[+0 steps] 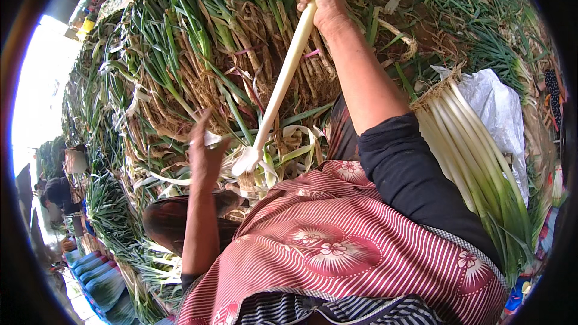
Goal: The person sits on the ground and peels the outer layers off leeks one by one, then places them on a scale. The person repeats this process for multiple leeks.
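Observation:
My right hand (321, 2) grips a long green onion (289, 70) at the base of its green leaves, near the top of the view. The pale stalk slants down and left to a whitish root end above the peelings. My left hand (207, 151), slightly blurred, is raised to the left of that end, apart from the stalk, with thumb and fingers spread; no item shows in it. Loose pale leaf peelings (298, 144) lie below the stalk. By my right arm, a pile of cleaned green onions (465, 140) rests with its roots towards the top.
Unpeeled green onions with dry, rooty stalks (253, 49) stand in bundles ahead, some with pink ties. A white plastic sheet (492, 99) lies beside the cleaned pile. More green onions (108, 207) are heaped at the left. A person (61, 194) is at the far left.

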Available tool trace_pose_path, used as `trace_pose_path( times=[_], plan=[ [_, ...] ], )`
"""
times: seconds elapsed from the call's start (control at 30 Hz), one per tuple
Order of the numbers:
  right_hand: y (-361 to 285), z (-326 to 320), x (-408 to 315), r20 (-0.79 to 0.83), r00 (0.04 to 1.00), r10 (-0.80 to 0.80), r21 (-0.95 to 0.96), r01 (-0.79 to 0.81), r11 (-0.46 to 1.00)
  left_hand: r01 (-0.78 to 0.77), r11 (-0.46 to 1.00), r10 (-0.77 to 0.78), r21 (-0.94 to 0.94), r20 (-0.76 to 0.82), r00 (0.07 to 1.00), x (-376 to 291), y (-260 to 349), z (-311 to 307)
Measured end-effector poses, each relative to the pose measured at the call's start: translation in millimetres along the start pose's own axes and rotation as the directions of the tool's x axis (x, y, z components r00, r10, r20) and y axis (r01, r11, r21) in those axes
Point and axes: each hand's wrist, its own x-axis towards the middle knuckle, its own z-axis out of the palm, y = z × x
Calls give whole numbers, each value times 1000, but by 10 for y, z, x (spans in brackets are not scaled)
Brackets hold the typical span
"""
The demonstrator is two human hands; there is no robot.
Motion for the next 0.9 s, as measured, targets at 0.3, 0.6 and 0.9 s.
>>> trace_pose_path(
  times=[0.3, 0.6, 0.9],
  plan=[
    [-286, -16, 18, 121, 992, -34, 160, 14, 987, 315, 872, -10, -374, 629, 777, -126, 143, 581],
    [137, 249, 138, -211, 955, 208, -106, -234, 966, -400, 914, 355, 67, 344, 869, 126, 379, 328],
    [385, -138, 762, -29, 969, 247, 176, -238, 955, -27, 993, 21, 119, 52, 998, -1483, 159, -1120]
  ],
)
